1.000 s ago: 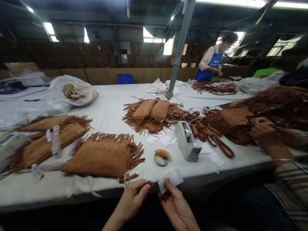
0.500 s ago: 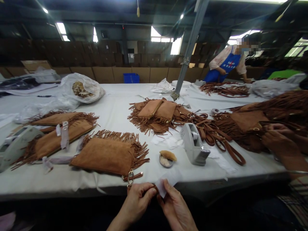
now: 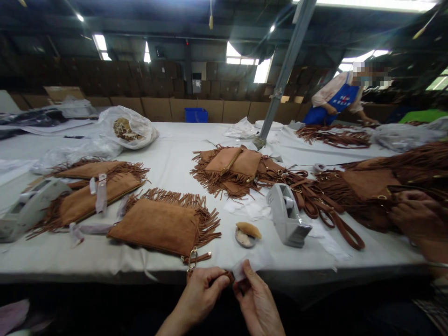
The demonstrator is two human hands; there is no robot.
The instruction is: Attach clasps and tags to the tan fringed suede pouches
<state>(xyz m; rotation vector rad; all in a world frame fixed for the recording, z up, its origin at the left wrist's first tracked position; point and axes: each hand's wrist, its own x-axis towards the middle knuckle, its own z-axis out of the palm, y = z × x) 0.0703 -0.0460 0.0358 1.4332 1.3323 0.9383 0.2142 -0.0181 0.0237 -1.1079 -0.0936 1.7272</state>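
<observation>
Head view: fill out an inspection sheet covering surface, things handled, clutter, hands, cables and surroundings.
Surface: white-covered table, creased along its near edge.
Things handled: brown strip; thin white sheet; fringed brown bag just beyond them.
Clutter: grey tape dispensers, paper scraps, plastic bag, small dish with yellowish piece.
Hands: left hand pinches the strip; right hand pinches the sheet.
Cables: cords with yellowish ends hang overhead.
Surroundings: person in blue apron across the table; another person's hand at right; cartons behind.
</observation>
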